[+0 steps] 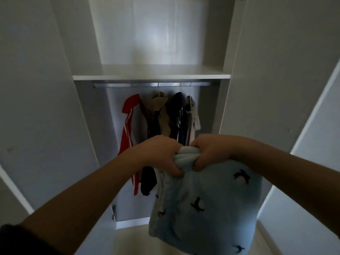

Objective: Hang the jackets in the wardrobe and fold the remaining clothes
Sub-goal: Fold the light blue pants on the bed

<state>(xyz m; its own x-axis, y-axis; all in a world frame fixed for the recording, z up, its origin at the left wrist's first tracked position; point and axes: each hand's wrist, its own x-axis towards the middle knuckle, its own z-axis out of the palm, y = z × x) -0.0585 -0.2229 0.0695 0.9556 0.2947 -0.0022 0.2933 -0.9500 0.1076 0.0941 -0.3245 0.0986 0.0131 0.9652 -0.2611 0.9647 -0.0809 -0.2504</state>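
A light blue garment (202,205) printed with small dark birds hangs in front of the open wardrobe. My left hand (158,155) and my right hand (211,153) both grip its bunched top edge, close together. Behind them several jackets hang from the metal rail (152,84): a red one with white stripes (128,129), a beige one (160,115), a dark navy one (176,111) and a pale one (193,115). My hands hide the jackets' middle parts.
A white shelf (150,76) runs just above the rail. White wardrobe doors stand open on the left (36,107) and right (276,89). Part of the rail left of the red jacket is bare. Pale floor (132,240) shows below.
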